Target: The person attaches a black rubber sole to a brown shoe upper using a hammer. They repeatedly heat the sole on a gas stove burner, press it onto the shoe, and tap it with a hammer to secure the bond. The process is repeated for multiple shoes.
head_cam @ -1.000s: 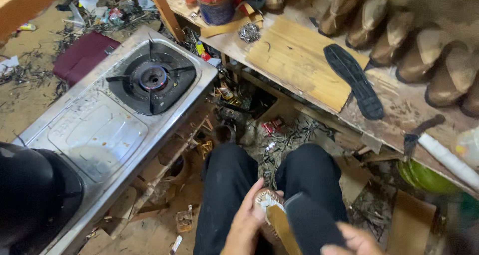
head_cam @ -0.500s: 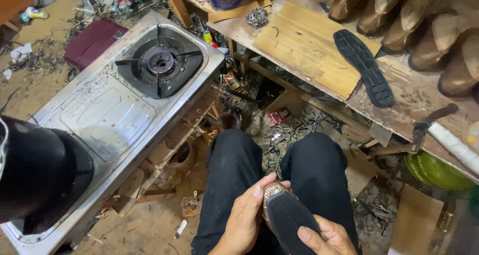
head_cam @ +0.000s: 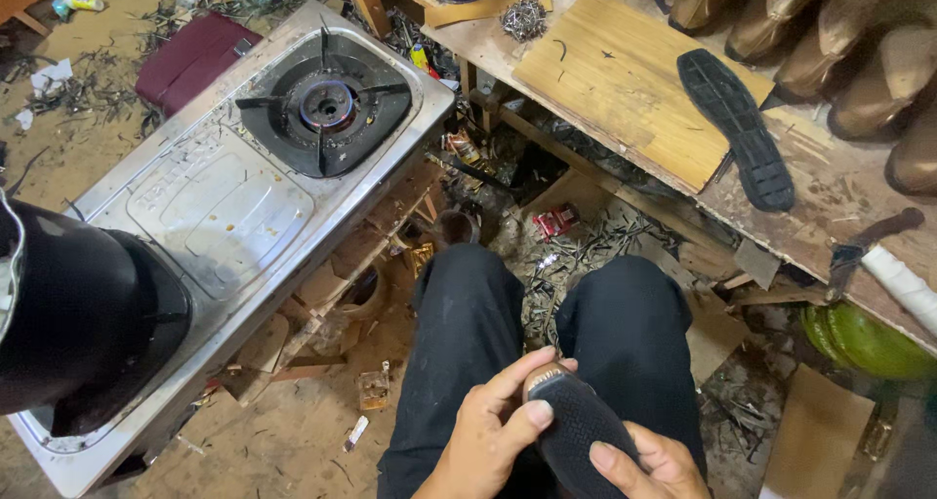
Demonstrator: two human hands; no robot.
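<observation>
Head view looks down on a seated person's lap, where both hands hold a shoe (head_cam: 578, 431) with its black ridged sole turned up, just above the knees in black trousers (head_cam: 468, 333). At the bottom edge, the left hand (head_cam: 483, 440) wraps the near end of the shoe, its thumb pressed flat on the sole and its fingers curled over the tip, so it is closed around the shoe. From the lower right, the right hand (head_cam: 649, 465) clasps the other side, its thumb lying on the sole's edge and the rest of the hand under the shoe, mostly cut off by the frame. To the left stands a steel gas stove (head_cam: 234, 206) with one bare burner (head_cam: 327, 105) at its far end, and a black pot (head_cam: 78, 323) sits on its near end. Across from the knees runs a low wooden workbench (head_cam: 830, 196) with a pale plywood board (head_cam: 625, 79) on it; a loose black sole (head_cam: 737, 128) lies partly on the board and partly on the bench. A row of brown shoe forms (head_cam: 859, 60) lines the bench's far right. Nails and scraps litter the dirt floor (head_cam: 293, 440) between stove and bench, and a green bowl (head_cam: 864, 343) sits under the bench at the right.
</observation>
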